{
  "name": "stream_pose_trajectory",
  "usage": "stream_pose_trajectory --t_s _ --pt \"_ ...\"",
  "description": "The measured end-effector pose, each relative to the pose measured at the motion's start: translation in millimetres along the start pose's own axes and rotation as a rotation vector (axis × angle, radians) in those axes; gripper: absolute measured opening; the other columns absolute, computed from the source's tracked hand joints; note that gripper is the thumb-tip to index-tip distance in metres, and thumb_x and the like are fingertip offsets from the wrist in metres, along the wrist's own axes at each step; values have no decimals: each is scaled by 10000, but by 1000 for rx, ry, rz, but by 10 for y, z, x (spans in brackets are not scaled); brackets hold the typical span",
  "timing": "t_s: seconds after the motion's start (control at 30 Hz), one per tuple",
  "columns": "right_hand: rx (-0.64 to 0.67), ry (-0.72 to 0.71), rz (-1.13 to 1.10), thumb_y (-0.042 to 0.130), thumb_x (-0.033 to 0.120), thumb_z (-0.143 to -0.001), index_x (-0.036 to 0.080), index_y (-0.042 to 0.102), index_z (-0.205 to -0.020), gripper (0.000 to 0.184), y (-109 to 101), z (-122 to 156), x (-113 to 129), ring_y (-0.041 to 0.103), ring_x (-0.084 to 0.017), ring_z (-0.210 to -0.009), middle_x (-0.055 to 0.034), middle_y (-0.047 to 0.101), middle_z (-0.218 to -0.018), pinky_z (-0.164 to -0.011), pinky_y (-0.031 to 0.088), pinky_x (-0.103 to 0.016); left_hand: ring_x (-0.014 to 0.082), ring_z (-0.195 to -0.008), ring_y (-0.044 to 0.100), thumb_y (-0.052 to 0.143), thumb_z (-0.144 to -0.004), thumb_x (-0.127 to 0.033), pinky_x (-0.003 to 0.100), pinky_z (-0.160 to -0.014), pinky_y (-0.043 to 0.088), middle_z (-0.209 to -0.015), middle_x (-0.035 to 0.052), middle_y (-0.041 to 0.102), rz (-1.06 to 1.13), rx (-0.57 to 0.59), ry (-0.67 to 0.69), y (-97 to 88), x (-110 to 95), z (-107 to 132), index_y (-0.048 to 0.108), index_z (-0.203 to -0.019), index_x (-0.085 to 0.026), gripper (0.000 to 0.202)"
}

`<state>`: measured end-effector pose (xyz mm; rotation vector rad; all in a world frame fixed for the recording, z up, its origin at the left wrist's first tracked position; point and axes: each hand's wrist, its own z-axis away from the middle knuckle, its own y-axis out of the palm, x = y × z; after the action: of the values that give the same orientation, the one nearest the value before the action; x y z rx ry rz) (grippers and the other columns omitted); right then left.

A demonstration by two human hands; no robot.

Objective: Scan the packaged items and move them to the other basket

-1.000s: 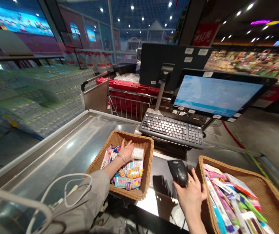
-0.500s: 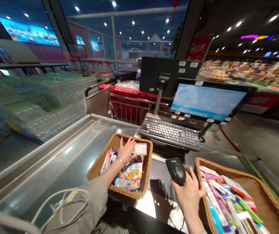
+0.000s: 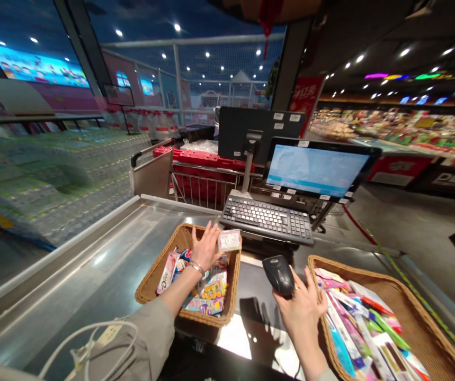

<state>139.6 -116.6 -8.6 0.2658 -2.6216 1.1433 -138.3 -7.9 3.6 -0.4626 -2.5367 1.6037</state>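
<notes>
My left hand (image 3: 205,246) grips a small flat box (image 3: 230,240) with a pink-and-white printed face, fingers on its left edge. Hand and box are above the right part of a wicker basket (image 3: 144,286). Packaged snacks (image 3: 213,290) lie inside that basket, partly hidden under my wrist. In my right hand (image 3: 302,304) is a black barcode scanner (image 3: 278,275), its head pointing up and left toward the box. A second wicker basket (image 3: 413,301), close to the right of this hand, holds several long colourful packets (image 3: 354,323).
A metal counter (image 3: 108,270) with a raised edge runs under the baskets. Behind them stand a black keyboard (image 3: 267,217), a lit monitor (image 3: 317,169) and a second screen's dark back (image 3: 259,132). A white cable (image 3: 88,330) crosses near my left sleeve. Beyond is a shopping cart (image 3: 151,172).
The view has swung slightly to the right. Relative to the basket, my left hand and the small box have moved up and right toward its rim. The scanner stays in my right hand.
</notes>
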Motion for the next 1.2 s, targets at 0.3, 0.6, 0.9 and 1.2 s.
stream_pose_trajectory --t_s 0.3,0.6,0.9,1.2 --pt "-6 -39 39 514 348 -794 241 693 -971 273 -78 -29 -2 410 -330 -1336 -61 691 -1208 -1049 196 -555 378 -1477 240 654 -838 -437 720 -1161 -47 -1530 165 413 38 -39 49 5 -357 -134 463 -1391 -179 639" --pt "26 -58 51 561 298 -771 247 705 -946 233 -156 -33 73 384 -333 -1361 -48 681 -1235 -1059 168 -570 382 -1474 247 665 -835 -432 730 -1156 -21 -1525 166 421 94 -55 80 103 -627 -158 473 -1386 -191 631" --pt "35 -69 37 588 271 -762 268 698 -1005 266 -212 -23 123 390 -335 -1362 -25 683 -1231 -1063 168 -584 334 -1452 323 702 -816 -382 702 -1175 -7 -1488 160 474 125 -180 129 173 -737 -143 504 -1359 -192 609" --pt "46 -94 32 594 258 -756 257 710 -933 213 -223 14 133 369 -345 -1376 -35 686 -1224 -1071 163 -599 337 -1451 324 716 -801 -363 706 -1174 5 -1479 164 483 121 -186 151 154 -769 -133 521 -1348 -189 606"
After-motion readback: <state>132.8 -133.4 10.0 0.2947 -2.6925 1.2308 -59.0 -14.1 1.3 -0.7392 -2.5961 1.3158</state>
